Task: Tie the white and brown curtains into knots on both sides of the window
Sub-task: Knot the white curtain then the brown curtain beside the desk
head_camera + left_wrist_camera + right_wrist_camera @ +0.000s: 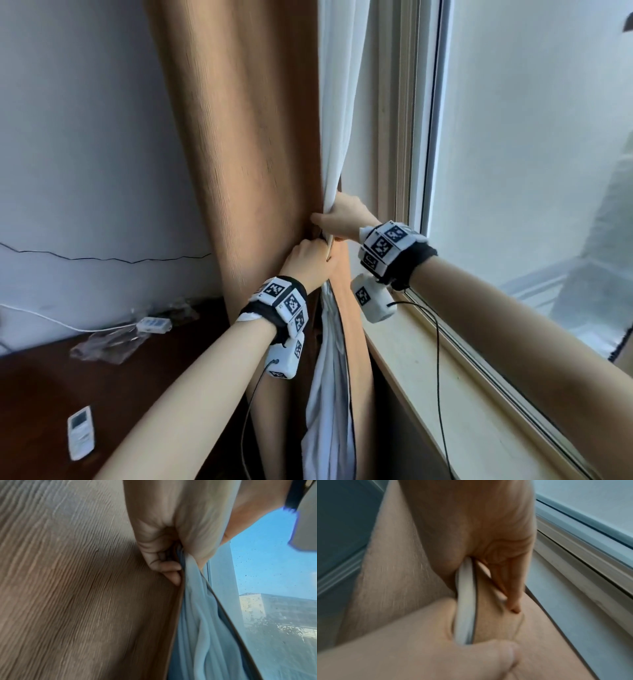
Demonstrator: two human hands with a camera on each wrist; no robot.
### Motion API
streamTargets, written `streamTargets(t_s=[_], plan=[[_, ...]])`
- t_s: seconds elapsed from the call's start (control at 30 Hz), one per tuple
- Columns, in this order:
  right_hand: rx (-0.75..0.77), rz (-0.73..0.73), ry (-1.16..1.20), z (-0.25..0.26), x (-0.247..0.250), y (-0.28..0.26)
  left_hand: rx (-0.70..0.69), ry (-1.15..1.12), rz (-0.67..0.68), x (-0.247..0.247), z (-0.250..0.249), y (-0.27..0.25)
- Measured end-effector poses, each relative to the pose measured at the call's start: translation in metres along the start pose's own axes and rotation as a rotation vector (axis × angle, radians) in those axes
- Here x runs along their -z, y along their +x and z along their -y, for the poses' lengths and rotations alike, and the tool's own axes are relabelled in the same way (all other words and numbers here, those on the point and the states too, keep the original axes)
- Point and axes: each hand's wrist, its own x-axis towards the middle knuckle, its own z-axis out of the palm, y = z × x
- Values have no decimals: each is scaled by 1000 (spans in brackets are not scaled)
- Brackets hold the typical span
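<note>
The brown curtain (246, 137) hangs left of the window, with the white curtain (339, 102) along its right edge. My right hand (323, 219) pinches the white curtain at mid height. Just beneath it my left hand (318, 250) grips the gathered white and brown cloth. Below that fist the white cloth hangs between brown folds. In the left wrist view my left hand (164, 563) is curled round the white curtain (197, 615), beside the brown curtain (77, 588). In the right wrist view a taut white curtain strip (465, 601) runs from my right hand (496, 582) to my left hand (436, 649).
The window sill (445, 377) and window frame (411, 137) lie close to my right arm. At lower left, a dark wooden table (51, 394) carries a white remote (80, 432), a small white box on a cable (154, 323) and crumpled plastic wrap (109, 342).
</note>
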Motion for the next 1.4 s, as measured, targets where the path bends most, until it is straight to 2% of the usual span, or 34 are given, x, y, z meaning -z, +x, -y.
streamTargets(t_s=[0.1,0.27,0.37,0.43,0.47,0.53,0.6,0.8,0.87,0.9,1.03,1.1,1.13,1.2,1.23,1.3,1.33,1.4], plan=[[104,-26,-37,-4,-2,-5,-82,-5,68,8,3,-3],[129,0,-116,-18,8,-1,-199,-174,196,5,14,-28],[123,4,-134,-29,17,-1,-290,-330,62,-20,27,-58],[99,4,-145,-30,19,-1,-253,-299,-56,-37,30,-71],[89,2,-145,-29,18,1,-198,-202,-39,-44,29,-73],[74,-2,-135,-26,13,2,-38,17,174,-59,26,-74],[86,-3,-103,-22,6,2,84,71,375,-76,21,-75],[105,-9,-109,-22,4,-1,160,135,415,-110,17,-90],[95,-25,-149,-25,8,0,136,13,457,-101,17,-96],[95,-28,-177,-26,9,0,106,-143,467,-93,16,-100],[105,-18,-225,-27,12,2,47,-975,582,-51,5,-124],[99,-5,-231,-26,11,3,50,-1145,586,-54,11,-128],[94,8,-235,-25,12,3,65,-1156,601,-61,12,-130],[94,38,-256,-22,14,4,50,-1106,676,-80,5,-135],[101,49,-274,-21,15,4,-8,-1026,735,-87,-2,-139],[97,61,-291,-21,16,4,-167,-725,867,-100,-12,-144],[89,63,-293,-22,17,4,-227,-568,879,-103,-14,-144],[65,62,-290,-26,17,4,-252,-423,714,-101,-4,-136]])
